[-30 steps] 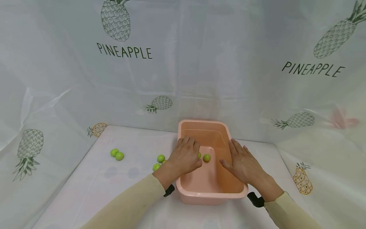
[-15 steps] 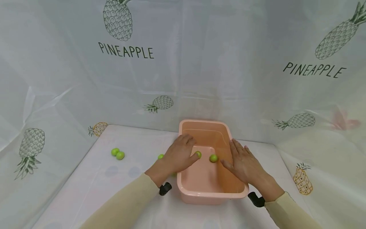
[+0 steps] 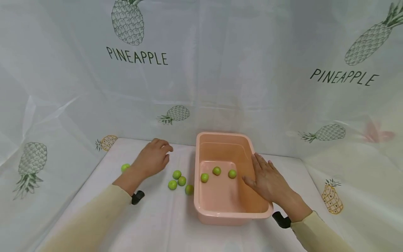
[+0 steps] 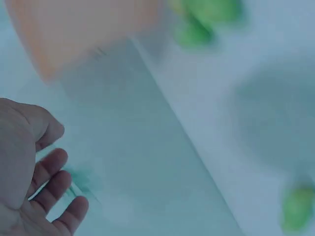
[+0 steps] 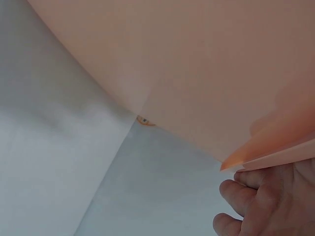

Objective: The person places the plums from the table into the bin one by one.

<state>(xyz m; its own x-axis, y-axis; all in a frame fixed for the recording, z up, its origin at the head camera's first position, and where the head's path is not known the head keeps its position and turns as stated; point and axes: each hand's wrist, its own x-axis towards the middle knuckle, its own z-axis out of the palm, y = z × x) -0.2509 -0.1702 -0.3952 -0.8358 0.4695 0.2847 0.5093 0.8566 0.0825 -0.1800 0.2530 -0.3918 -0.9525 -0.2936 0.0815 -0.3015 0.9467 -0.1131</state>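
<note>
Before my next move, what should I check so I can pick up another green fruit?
1. Left hand free: ok, it holds nothing.
2. Right hand at the tub: ok, it rests on the right rim.
3. Tub upright with room inside: ok, just three fruits in it.
4. All fruits in the tub: not ok, four lie left of it.
5. Fruits behind the left arm: cannot tell how many; one shows.

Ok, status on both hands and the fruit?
Left hand empty; right hand against basin rim. Three fruits inside, at least five outside. Basin rim between them.
</note>
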